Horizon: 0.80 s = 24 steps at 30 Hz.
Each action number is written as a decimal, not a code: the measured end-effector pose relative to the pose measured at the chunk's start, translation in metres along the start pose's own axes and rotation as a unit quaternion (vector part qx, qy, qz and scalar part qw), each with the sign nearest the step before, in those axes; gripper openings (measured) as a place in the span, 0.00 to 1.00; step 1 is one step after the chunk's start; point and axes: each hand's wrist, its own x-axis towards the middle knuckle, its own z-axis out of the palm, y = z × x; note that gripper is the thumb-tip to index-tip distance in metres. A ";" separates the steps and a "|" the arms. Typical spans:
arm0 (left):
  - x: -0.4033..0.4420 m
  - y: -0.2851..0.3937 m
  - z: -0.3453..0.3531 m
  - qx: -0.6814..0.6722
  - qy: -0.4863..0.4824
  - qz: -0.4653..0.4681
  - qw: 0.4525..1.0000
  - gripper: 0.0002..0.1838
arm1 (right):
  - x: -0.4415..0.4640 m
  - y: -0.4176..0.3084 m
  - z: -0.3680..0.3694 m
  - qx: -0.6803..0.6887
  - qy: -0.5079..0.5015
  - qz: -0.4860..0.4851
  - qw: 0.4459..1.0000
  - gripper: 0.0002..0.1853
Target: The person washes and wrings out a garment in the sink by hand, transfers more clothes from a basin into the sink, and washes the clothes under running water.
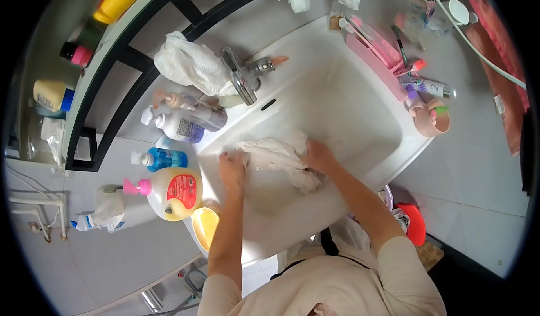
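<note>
A wet white cloth [275, 154] is stretched between my two hands, low inside the white sink [360, 119]. My left hand [233, 168] is closed around its left end, close to the sink's left wall. At the other end, my right hand [319, 157] grips the bunched part, and a loose fold hangs below it. The fingertips of both hands are partly hidden by the cloth. Shallow cloudy water seems to lie in the basin. Above the cloth, the metal faucet [241, 80] reaches over the sink's rim.
Pump bottles, including a blue one [166, 158] and a large cream jug [177, 194], line the left side beside a yellow soap dish [206, 226]. A pink holder [377, 57] and a pink cup [433, 119] stand on the right rim. A crumpled white towel [191, 63] lies behind the faucet.
</note>
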 end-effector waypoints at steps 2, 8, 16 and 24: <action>-0.009 -0.018 0.020 -0.074 -0.041 -0.037 0.996 0.20 | 0.005 -0.016 0.001 -0.012 0.110 0.022 0.994 0.31; -0.050 0.072 0.052 -0.356 -0.279 -0.106 0.886 0.11 | 0.075 0.005 0.070 0.272 0.131 0.041 0.953 0.29; -0.083 0.141 0.063 0.059 0.006 0.244 0.968 0.11 | 0.029 0.007 0.048 0.783 -0.094 -0.030 0.614 0.17; -0.022 0.061 -0.024 0.121 0.011 0.319 0.940 0.06 | 0.013 -0.012 0.005 0.368 0.104 0.007 0.924 0.25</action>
